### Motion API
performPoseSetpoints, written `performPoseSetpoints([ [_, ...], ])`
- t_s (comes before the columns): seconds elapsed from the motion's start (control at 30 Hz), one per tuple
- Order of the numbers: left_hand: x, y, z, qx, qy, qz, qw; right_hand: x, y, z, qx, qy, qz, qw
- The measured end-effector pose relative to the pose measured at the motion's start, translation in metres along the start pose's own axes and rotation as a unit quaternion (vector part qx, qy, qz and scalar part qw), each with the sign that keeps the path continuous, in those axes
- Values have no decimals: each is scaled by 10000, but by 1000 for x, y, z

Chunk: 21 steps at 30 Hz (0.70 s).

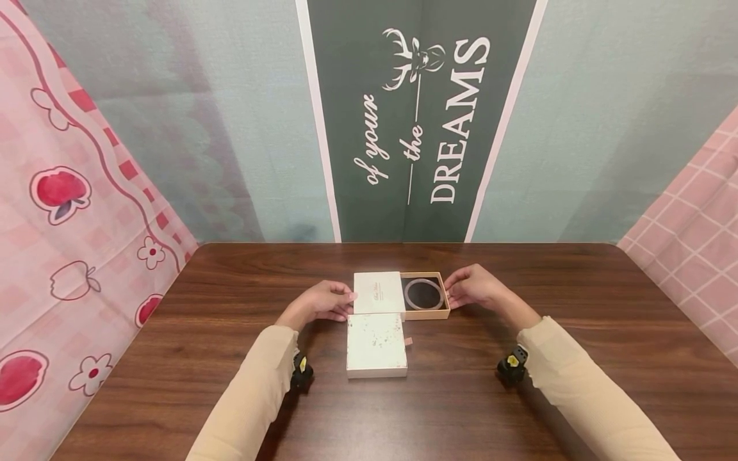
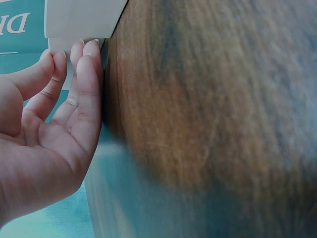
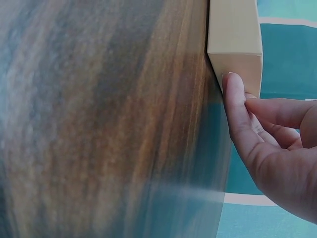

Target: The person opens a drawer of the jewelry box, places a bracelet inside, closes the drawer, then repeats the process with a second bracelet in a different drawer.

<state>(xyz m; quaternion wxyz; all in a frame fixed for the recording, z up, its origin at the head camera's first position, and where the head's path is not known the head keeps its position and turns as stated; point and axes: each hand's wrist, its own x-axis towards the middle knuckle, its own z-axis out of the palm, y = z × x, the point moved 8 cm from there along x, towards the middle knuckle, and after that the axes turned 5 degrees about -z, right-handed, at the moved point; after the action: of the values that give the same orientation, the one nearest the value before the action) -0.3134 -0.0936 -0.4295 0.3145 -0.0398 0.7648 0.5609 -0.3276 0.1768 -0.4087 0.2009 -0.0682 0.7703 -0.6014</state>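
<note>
A white drawer-style jewelry box (image 1: pixel 377 293) lies on the table, its tan drawer (image 1: pixel 425 314) slid partly out to the right. Inside, a pale round bangle (image 1: pixel 408 296) rests on black lining. My left hand (image 1: pixel 328 301) holds the sleeve's left end, thumb and fingertips at its edge; the left wrist view shows these fingertips on the white end (image 2: pixel 81 22). At the drawer's right end, my right hand (image 1: pixel 474 286) grips with thumb and fingers; a pull tab there, if any, is hidden. A second white box (image 1: pixel 376 342), speckled on top, sits closed just in front.
The closed box has a small pink ribbon tab (image 1: pixel 409 341) on its right side. Dark wood tabletop (image 1: pixel 450 410) extends around both boxes. Behind the table's back edge hangs a green and grey cloth (image 1: pixel 403 218); pink patterned cloths hang at both sides.
</note>
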Motion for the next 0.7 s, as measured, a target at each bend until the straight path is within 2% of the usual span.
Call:
performPoseSetpoints([
  [0.7,-1,1,0,24,62,3,10000,1,-4,9,90,-49,-16,9999],
])
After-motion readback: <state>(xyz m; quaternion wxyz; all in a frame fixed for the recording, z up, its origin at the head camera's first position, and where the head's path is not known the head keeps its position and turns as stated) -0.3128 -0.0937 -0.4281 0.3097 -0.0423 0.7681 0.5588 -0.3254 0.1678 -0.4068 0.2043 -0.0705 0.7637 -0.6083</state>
